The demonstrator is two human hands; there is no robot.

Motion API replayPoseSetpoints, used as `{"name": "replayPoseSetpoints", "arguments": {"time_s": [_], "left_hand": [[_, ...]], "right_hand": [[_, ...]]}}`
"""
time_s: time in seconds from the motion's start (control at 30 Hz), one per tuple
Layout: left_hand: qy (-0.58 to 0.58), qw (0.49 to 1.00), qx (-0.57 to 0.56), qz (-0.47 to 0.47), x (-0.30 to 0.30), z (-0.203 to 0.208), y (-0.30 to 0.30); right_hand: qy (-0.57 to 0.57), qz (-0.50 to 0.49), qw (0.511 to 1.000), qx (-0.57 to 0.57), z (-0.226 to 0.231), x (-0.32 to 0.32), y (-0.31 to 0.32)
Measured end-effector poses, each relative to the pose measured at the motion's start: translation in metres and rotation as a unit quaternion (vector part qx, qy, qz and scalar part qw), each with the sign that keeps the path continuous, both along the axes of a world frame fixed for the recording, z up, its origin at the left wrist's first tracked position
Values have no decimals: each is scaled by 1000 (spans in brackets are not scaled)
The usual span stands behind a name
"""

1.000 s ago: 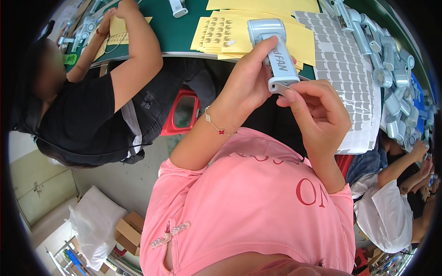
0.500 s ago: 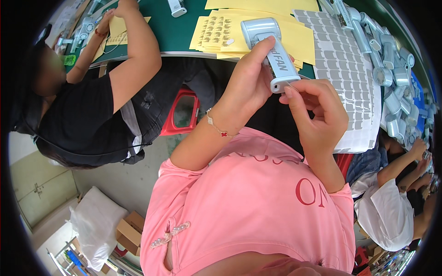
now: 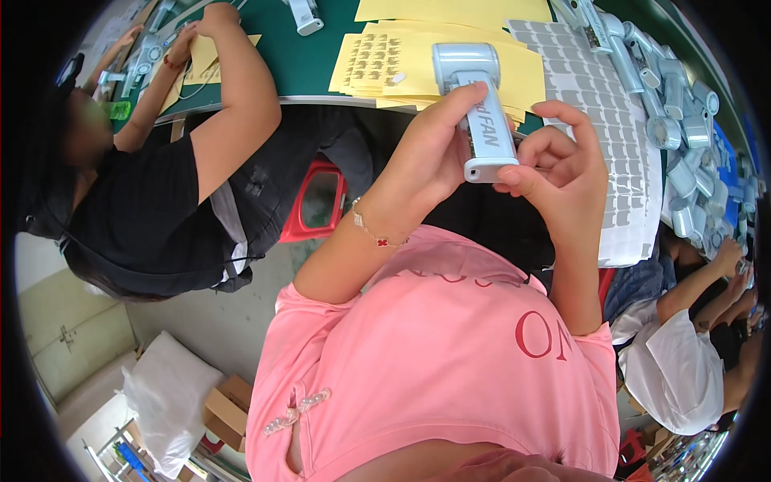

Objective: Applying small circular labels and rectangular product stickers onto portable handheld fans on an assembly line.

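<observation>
A pale blue handheld fan (image 3: 494, 137) is gripped in my left hand (image 3: 431, 148), its rounded head pointing away from me and its flat base end toward me. The left thumb lies along the handle, with the fingers wrapped beneath. An open side of the handle shows some inner parts. At the base end, my right hand (image 3: 564, 170) has its thumb pressed on the corner and its fingers curled beside the handle, the index finger raised. Just beyond the fan lie yellow sticker sheets (image 3: 414, 50) with rows of small grey labels.
To the right lies a white sheet of grey labels (image 3: 566, 72), beside a heap of pale blue fan bodies (image 3: 683, 120). Another fan (image 3: 305, 16) lies on the green tabletop (image 3: 277, 48). A co-worker in black (image 3: 152, 193) sits at left, near a red stool (image 3: 315, 201); another person in white (image 3: 671, 369) is at right.
The fan has moved slightly toward me and to the right. My right fingers have shifted from a pinch at its base end to thumb on the corner, index finger lifted.
</observation>
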State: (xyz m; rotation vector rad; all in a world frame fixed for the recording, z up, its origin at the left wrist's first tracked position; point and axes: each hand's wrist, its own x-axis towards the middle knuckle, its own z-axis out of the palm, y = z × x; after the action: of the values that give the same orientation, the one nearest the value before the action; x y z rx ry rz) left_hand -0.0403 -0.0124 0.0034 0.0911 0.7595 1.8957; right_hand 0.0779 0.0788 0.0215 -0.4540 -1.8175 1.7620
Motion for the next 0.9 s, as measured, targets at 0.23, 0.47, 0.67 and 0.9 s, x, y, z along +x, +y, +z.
{"name": "replayPoseSetpoints", "arguments": {"time_s": [0.23, 0.47, 0.67, 0.9], "left_hand": [[-101, 990, 29, -90, 2, -5, -2], [-93, 989, 55, -102, -1, -3, 0], [-53, 997, 31, -42, 4, -2, 6], [305, 948, -89, -14, -65, -6, 23]], "right_hand": [[7, 98, 970, -224, -6, 6, 4], [35, 55, 993, -98, 3, 3, -7], [-87, 6, 988, 128, 5, -5, -11], [-100, -1, 981, 168, 6, -14, 8]]}}
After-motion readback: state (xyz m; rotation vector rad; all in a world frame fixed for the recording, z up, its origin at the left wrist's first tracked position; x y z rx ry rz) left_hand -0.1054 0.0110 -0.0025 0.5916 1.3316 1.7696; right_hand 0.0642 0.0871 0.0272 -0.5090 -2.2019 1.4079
